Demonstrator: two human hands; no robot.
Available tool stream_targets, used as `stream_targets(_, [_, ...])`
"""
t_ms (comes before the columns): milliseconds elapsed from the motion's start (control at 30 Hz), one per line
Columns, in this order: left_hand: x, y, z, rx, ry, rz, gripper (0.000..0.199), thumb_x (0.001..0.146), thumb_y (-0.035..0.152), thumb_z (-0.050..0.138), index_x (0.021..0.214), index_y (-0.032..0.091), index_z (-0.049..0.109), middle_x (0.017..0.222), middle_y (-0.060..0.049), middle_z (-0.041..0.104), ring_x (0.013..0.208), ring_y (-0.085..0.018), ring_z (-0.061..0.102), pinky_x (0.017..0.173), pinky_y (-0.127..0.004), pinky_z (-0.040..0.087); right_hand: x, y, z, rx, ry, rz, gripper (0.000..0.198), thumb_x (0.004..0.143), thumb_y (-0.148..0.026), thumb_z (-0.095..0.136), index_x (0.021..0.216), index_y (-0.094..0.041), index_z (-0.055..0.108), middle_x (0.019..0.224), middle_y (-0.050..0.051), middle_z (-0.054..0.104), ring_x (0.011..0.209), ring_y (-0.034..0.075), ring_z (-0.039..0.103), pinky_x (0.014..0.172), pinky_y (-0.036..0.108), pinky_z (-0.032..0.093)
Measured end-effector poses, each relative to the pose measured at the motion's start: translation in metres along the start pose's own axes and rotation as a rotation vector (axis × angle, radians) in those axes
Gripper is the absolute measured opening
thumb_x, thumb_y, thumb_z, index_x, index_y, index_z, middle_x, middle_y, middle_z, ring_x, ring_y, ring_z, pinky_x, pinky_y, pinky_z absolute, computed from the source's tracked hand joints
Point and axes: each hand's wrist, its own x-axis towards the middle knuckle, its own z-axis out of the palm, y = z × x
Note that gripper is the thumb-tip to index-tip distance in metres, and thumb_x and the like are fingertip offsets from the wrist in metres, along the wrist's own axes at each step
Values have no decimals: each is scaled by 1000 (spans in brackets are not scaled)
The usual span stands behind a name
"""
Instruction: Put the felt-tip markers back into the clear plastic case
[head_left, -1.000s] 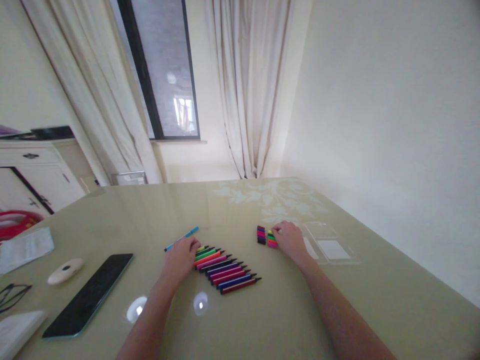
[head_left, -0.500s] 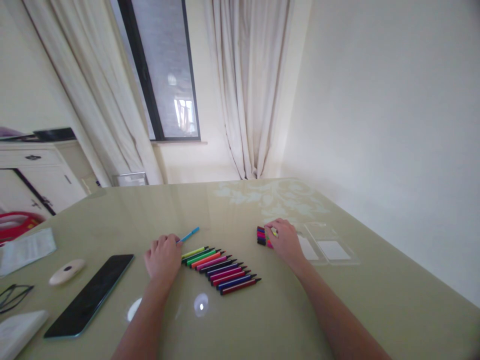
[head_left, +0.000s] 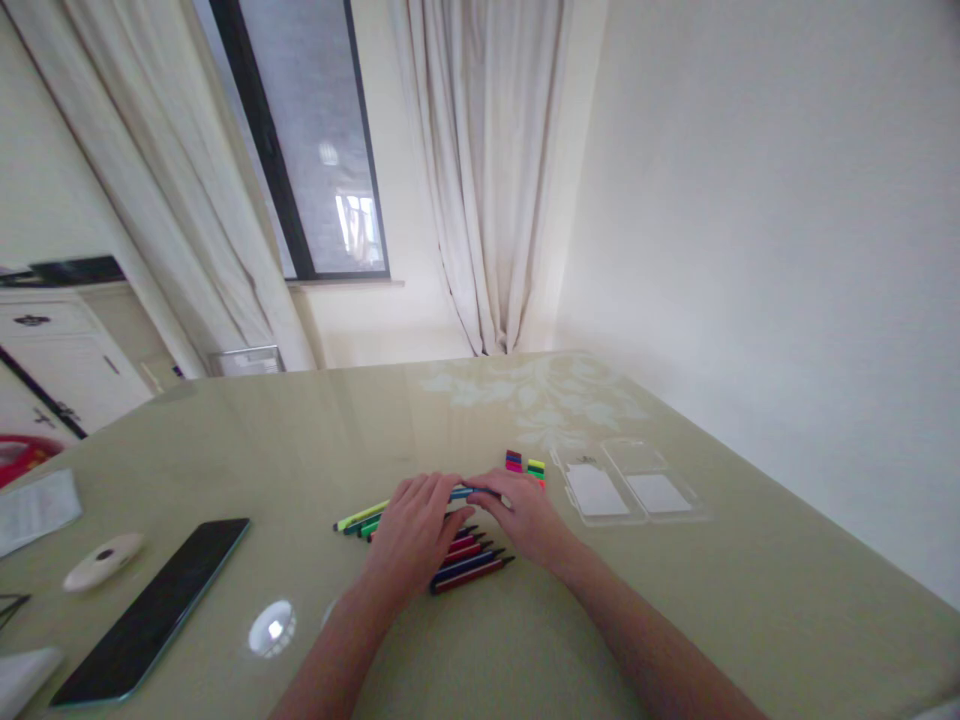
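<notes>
A blue felt-tip marker (head_left: 459, 493) lies level between my two hands, above the row of markers. My left hand (head_left: 420, 525) is closed on its left part. The fingers of my right hand (head_left: 521, 510) pinch its right end, where a dark bit shows; whether a cap is in them I cannot tell. Beneath and beside my left hand, uncapped markers (head_left: 472, 575) in several colours lie slanted side by side, partly hidden by that hand. Behind my right hand stand small coloured marker caps (head_left: 535, 467) in two groups, partly covered by it.
An opened clear plastic case (head_left: 637, 515) with white inserts lies right of the caps. On the left are a black phone (head_left: 154, 610), a white oval object (head_left: 103, 562) and a folded pale sheet (head_left: 37, 510). A round shiny spot (head_left: 272, 628) shows near my left forearm.
My left hand has moved right with the blue marker, over the marker row. My right hand has come left from the caps to the marker's end. The view has shifted slightly.
</notes>
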Motion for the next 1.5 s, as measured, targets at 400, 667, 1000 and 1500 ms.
stream_targets(400, [-3, -45, -26, 216, -98, -659, 48, 101, 64, 35, 116, 22, 55, 102, -10, 74, 98, -30, 72, 78, -36, 50, 9, 44, -58, 93, 434, 317, 32, 89, -50, 66, 99, -20, 70, 75, 4, 77, 65, 20, 68, 64, 30, 48])
stream_targets(667, [-19, -84, -12, 282, -228, -764, 36, 105, 30, 26, 109, 18, 59, 112, -14, 68, 110, -32, 65, 90, -42, 49, 9, 76, -55, -390, 320, 347, 26, 94, -40, 59, 87, -22, 76, 88, 5, 78, 78, 21, 69, 75, 32, 46])
stream_targets(1000, [-19, -89, -9, 179, -264, -796, 33, 96, 26, 32, 101, 22, 65, 116, -12, 67, 115, -32, 60, 93, -49, 47, 9, 97, -48, -582, 276, 324, 32, 102, -21, 44, 116, -17, 73, 114, 12, 74, 108, 25, 65, 97, 36, 47])
stream_targets(1500, [-16, -80, -5, 125, -247, -768, 30, 94, 21, 34, 104, 21, 62, 118, -12, 69, 114, -30, 61, 92, -49, 46, 8, 90, -51, -596, 178, 382, 27, 99, -17, 52, 105, -19, 78, 109, 9, 75, 100, 21, 67, 91, 28, 45])
